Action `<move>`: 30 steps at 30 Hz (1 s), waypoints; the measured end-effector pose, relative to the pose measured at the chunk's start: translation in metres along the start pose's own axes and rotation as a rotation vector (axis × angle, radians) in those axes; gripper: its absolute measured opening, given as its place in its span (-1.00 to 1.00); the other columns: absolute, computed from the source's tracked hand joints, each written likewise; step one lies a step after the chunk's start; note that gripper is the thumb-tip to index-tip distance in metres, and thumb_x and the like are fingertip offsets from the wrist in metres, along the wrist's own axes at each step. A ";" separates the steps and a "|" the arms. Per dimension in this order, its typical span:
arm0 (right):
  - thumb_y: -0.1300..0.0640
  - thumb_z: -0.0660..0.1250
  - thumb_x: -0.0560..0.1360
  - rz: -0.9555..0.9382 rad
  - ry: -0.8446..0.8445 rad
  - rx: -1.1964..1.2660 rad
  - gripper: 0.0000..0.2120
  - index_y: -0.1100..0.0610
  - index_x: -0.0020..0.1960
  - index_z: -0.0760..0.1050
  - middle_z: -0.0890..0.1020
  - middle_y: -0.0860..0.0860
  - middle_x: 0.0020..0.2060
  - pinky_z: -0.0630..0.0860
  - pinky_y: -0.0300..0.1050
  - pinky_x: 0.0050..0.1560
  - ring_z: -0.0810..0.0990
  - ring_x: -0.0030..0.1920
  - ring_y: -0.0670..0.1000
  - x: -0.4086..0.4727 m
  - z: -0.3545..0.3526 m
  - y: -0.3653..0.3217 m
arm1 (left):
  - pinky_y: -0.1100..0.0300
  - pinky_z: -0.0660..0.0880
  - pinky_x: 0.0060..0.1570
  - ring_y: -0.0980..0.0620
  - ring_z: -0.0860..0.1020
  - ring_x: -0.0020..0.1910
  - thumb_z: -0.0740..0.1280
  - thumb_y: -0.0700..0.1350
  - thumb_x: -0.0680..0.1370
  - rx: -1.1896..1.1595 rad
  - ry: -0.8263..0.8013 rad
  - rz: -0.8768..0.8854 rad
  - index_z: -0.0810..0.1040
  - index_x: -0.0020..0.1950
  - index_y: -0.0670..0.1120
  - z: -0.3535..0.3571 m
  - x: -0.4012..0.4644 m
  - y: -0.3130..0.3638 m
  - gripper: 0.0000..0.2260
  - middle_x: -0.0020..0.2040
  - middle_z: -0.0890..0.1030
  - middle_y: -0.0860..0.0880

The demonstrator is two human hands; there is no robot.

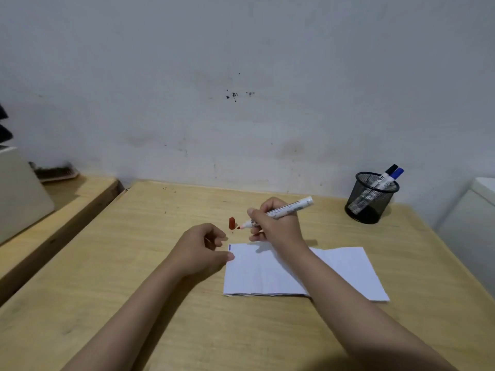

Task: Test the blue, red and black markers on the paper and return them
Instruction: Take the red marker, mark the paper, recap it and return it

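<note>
My right hand [273,223] grips the red marker [290,207], uncapped, its red tip pointing left just past the far edge of the paper. The red cap [232,223] stands upright on the table, right beside the tip. A white sheet of paper [345,271] lies under my right forearm, with a short blue stroke at its far left corner. My left hand [199,250] rests on the table with fingers loosely curled and empty, its thumb touching the paper's left edge. The black marker [389,173] and blue marker [396,175] stand capped in the black mesh cup [371,198].
The wooden table [134,263] meets a grey wall at the back. A second wooden surface [67,199] lies to the left, with a pale box on it. A white cabinet [471,223] stands at the right edge.
</note>
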State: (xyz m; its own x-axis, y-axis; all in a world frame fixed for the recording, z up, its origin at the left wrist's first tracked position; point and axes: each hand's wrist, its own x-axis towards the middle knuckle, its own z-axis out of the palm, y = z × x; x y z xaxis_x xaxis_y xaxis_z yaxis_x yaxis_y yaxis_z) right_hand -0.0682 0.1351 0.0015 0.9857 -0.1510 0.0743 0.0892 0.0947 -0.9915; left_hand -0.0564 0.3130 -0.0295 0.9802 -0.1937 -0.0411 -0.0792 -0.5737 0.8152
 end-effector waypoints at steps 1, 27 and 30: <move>0.27 0.43 0.40 0.017 -0.016 -0.011 -0.73 0.13 -0.33 0.36 0.56 0.00 -0.55 0.53 -0.14 -0.46 0.53 -0.51 -0.01 0.004 0.006 0.007 | 0.28 0.45 -0.26 0.13 0.50 -0.32 0.57 -0.08 0.22 0.023 -0.011 0.024 0.57 -0.10 0.00 0.000 0.000 -0.001 -0.68 -0.16 0.61 -0.01; 0.33 0.36 0.40 -0.007 0.078 -0.179 -0.68 0.16 -0.38 0.26 0.49 0.18 -0.51 0.48 -0.12 -0.49 0.59 -0.53 0.02 0.007 0.016 0.049 | -0.06 0.43 0.16 0.17 0.52 -0.16 0.56 0.17 0.17 0.212 -0.045 0.045 0.65 -0.14 0.17 -0.005 0.011 -0.003 -0.69 -0.13 0.58 0.03; 0.32 0.37 0.39 -0.001 0.082 -0.188 -0.68 0.16 -0.39 0.26 0.49 0.19 -0.51 0.48 -0.13 -0.48 0.59 -0.52 0.03 0.008 0.017 0.050 | -0.06 0.43 0.16 0.16 0.53 -0.17 0.56 0.16 0.17 0.205 -0.045 0.046 0.65 -0.15 0.17 -0.005 0.011 -0.004 -0.70 -0.13 0.59 0.01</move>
State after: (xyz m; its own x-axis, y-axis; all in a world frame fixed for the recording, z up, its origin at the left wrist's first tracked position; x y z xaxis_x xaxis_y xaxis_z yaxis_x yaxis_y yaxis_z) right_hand -0.0531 0.1549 -0.0454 0.9701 -0.2311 0.0742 0.0547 -0.0896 -0.9945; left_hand -0.0445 0.3170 -0.0304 0.9660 -0.2558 -0.0360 -0.1632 -0.7126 0.6823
